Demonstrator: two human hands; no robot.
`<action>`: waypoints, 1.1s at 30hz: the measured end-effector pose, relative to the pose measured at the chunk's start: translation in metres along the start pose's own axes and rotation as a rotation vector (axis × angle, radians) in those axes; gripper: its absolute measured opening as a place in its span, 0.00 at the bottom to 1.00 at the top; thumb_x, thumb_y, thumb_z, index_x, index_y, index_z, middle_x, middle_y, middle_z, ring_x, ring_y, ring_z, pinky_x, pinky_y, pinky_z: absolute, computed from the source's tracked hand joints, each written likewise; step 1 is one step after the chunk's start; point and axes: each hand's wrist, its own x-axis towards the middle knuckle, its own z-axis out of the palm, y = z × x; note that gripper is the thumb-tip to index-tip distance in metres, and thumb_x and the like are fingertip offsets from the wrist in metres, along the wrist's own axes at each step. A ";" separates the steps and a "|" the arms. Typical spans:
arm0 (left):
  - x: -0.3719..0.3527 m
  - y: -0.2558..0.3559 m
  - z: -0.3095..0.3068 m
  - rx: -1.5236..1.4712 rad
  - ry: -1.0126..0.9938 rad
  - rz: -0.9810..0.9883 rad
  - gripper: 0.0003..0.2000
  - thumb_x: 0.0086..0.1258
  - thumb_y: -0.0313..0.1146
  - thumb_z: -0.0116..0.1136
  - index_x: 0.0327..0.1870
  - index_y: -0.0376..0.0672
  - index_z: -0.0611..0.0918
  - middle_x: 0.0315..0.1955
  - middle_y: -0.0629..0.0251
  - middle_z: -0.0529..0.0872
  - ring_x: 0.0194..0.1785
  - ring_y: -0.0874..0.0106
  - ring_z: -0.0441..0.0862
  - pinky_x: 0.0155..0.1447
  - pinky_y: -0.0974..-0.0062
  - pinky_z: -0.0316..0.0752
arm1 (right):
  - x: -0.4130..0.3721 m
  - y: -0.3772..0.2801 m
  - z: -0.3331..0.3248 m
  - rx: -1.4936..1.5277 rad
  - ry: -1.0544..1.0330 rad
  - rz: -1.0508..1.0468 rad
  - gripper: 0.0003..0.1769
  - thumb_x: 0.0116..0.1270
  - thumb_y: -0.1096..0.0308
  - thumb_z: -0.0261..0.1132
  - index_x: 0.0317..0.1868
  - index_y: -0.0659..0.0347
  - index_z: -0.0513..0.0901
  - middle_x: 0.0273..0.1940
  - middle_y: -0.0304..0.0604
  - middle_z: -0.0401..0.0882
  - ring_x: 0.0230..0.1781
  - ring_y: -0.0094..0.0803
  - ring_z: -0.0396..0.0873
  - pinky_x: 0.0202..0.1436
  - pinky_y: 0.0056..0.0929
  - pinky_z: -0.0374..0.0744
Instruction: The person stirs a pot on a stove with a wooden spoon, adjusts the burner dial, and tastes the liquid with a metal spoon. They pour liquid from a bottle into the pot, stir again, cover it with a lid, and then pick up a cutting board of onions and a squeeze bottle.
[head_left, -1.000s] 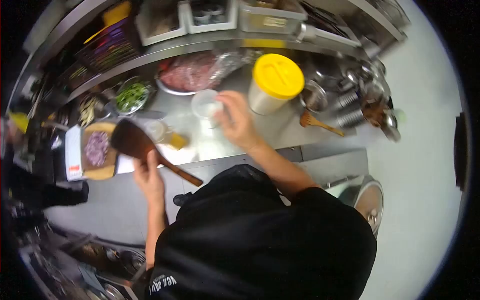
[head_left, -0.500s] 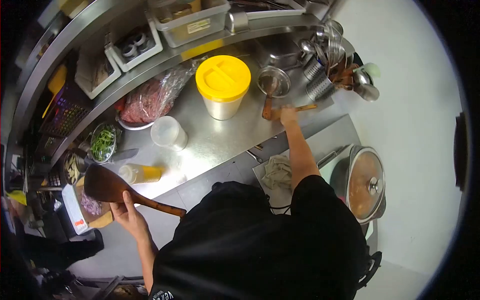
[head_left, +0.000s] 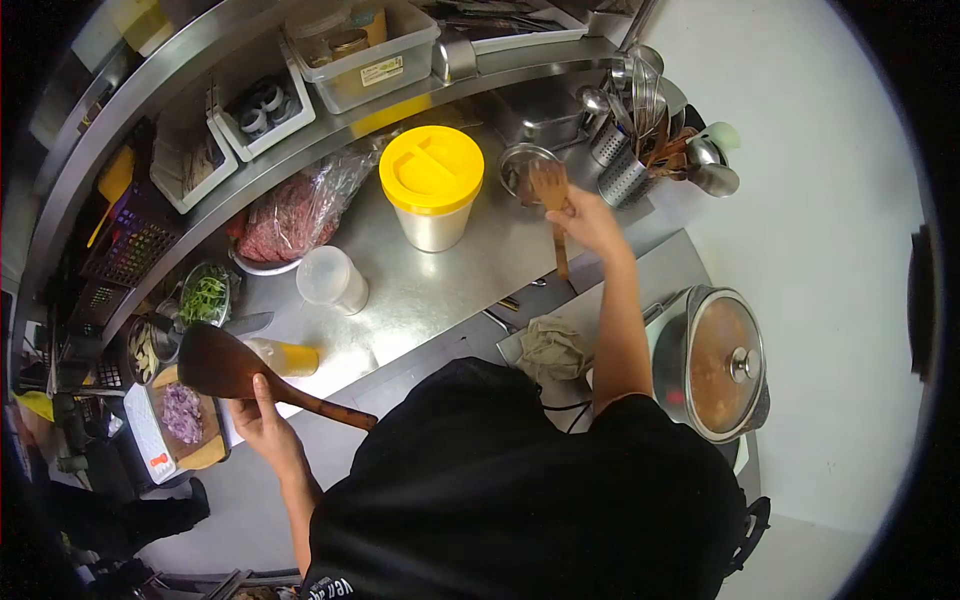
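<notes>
My left hand is closed on the handle of a dark wooden paddle, whose broad blade points to the upper left. My right hand grips a slotted wooden spatula, holding its head over a round metal bowl. Under this hand another wooden handle lies on the steel counter. A tub with a yellow lid stands left of the bowl. Holders full of whisks, ladles and wooden tools are just right of it.
A lidded pot stands at the right, near a crumpled cloth. Left are a clear container, yellow bottle, wrapped meat, greens and chopped onion. A person's dark-clothed leg shows lower left.
My right hand has lifted the slotted spatula off the counter and turned its head up over the bowl. The other wooden tool's handle now points toward the counter's front edge.
</notes>
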 end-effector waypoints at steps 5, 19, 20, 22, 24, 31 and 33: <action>0.000 -0.001 -0.003 -0.005 0.009 0.002 0.11 0.73 0.29 0.57 0.52 0.35 0.78 0.43 0.64 0.83 0.44 0.77 0.79 0.50 0.79 0.72 | 0.007 -0.007 -0.001 0.357 -0.219 -0.035 0.16 0.63 0.64 0.70 0.46 0.63 0.79 0.31 0.41 0.83 0.31 0.27 0.82 0.34 0.27 0.79; -0.010 0.010 -0.019 0.030 0.114 -0.035 0.09 0.73 0.31 0.57 0.47 0.35 0.79 0.39 0.66 0.82 0.42 0.78 0.76 0.50 0.79 0.70 | 0.033 0.060 -0.232 -0.099 1.299 0.026 0.20 0.63 0.54 0.68 0.40 0.65 0.82 0.31 0.43 0.85 0.25 0.30 0.82 0.36 0.31 0.80; -0.009 0.012 -0.017 0.033 0.107 -0.025 0.10 0.73 0.31 0.58 0.48 0.35 0.79 0.39 0.66 0.82 0.42 0.78 0.76 0.50 0.79 0.70 | 0.055 0.093 -0.232 -0.318 1.286 0.024 0.21 0.62 0.52 0.68 0.41 0.64 0.82 0.33 0.44 0.86 0.29 0.35 0.84 0.39 0.35 0.79; -0.008 0.019 -0.015 0.045 0.088 -0.025 0.11 0.73 0.31 0.57 0.50 0.34 0.78 0.40 0.66 0.82 0.43 0.78 0.77 0.50 0.79 0.70 | 0.083 0.126 -0.216 -0.333 1.185 0.072 0.22 0.62 0.50 0.68 0.42 0.64 0.82 0.34 0.45 0.86 0.32 0.38 0.84 0.40 0.37 0.79; -0.006 0.020 -0.016 0.037 0.058 0.007 0.12 0.73 0.30 0.57 0.52 0.35 0.78 0.43 0.65 0.82 0.44 0.78 0.77 0.51 0.79 0.71 | 0.112 0.167 -0.199 -0.351 1.078 0.116 0.23 0.62 0.49 0.68 0.43 0.63 0.83 0.36 0.46 0.86 0.35 0.41 0.84 0.42 0.39 0.79; -0.012 0.015 -0.019 0.033 0.030 -0.004 0.11 0.72 0.27 0.57 0.51 0.34 0.78 0.45 0.65 0.82 0.46 0.77 0.77 0.53 0.79 0.70 | 0.161 0.227 -0.211 -0.124 0.833 0.217 0.25 0.61 0.45 0.69 0.49 0.56 0.81 0.24 0.38 0.80 0.17 0.27 0.77 0.19 0.24 0.75; -0.016 0.013 -0.020 0.041 0.047 -0.006 0.10 0.72 0.27 0.57 0.51 0.34 0.79 0.45 0.64 0.82 0.46 0.78 0.77 0.54 0.79 0.70 | 0.162 0.215 -0.212 0.120 0.707 0.312 0.24 0.63 0.46 0.68 0.47 0.57 0.81 0.25 0.39 0.80 0.19 0.28 0.80 0.19 0.24 0.76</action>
